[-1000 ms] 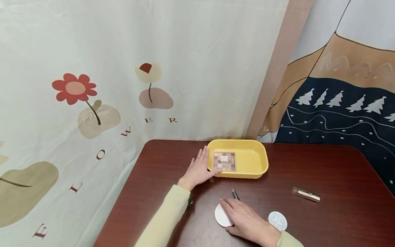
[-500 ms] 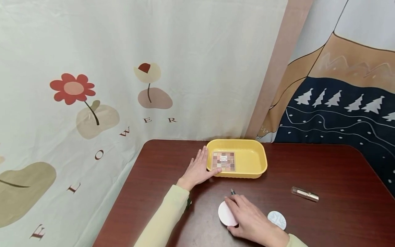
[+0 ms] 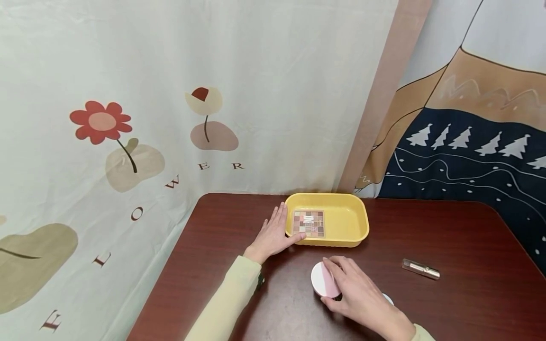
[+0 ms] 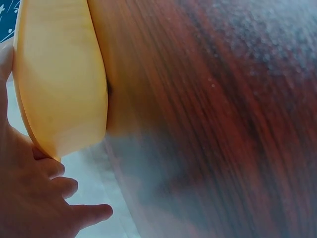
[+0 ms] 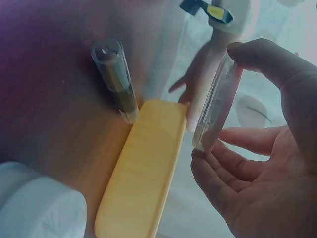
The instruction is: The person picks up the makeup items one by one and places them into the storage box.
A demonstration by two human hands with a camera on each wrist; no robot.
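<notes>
My right hand (image 3: 358, 296) pinches a round white-and-pink compact (image 3: 323, 279) between thumb and fingers. In the right wrist view the compact (image 5: 218, 101) is held edge-on, off the table, with a clear rim. My left hand (image 3: 270, 237) rests against the left end of the yellow tray (image 3: 346, 222). Its fingers lie straight along that end, and the thumb reaches over the front rim. Inside the tray, at the left, lies a square eyeshadow palette (image 3: 309, 223). The left wrist view shows the tray's outer wall (image 4: 64, 79) beside the fingers.
A clear-capped lipstick tube (image 3: 421, 269) lies right of the tray on the dark red table (image 3: 460, 237). A small round white jar (image 5: 44, 208) is mostly hidden behind my right hand in the head view. A clear tube (image 5: 116, 82) appears near the tray in the right wrist view.
My right hand has moved right and up toward the tray with the compact, which now tilts. The hand has covered the dark pen-like item and most of the jar. My left hand stays put.
</notes>
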